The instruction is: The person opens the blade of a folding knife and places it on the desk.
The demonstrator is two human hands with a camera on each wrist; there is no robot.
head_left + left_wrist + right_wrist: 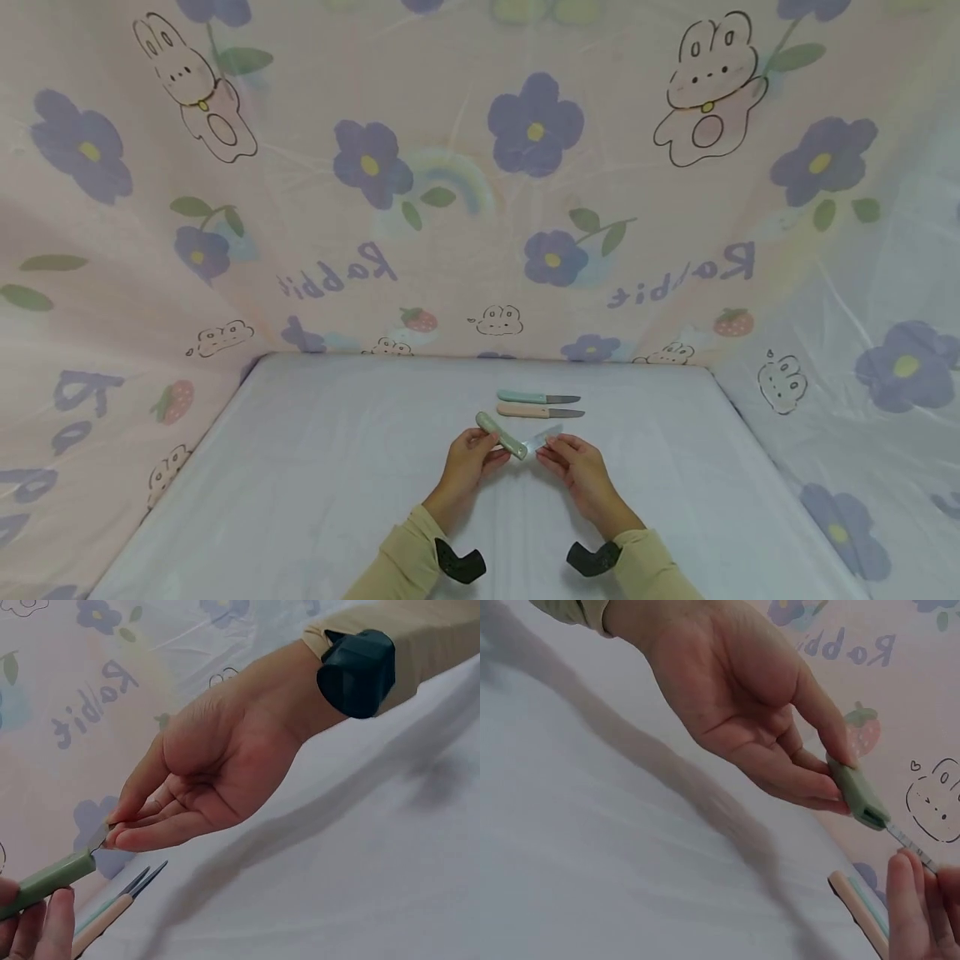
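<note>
A green-handled folding knife [504,437] is held between my two hands, its blade [544,437] turned out at an angle from the handle. My left hand [467,463] grips the handle with thumb and fingers. In the left wrist view my right hand [217,761] pinches the end of the blade. The right wrist view has my left hand [731,712] around the handle's end, with dark marks along the blade [911,844]. Just beyond the hands lie a peach-handled knife [523,411] and a mint-handled knife [522,397], side by side, blades pointing right.
A white-covered table [315,467] spreads under the hands. Cloth walls [450,225] printed with flowers and rabbits rise at its back and both sides. Dark wrist devices [461,562] sit at both sleeve cuffs.
</note>
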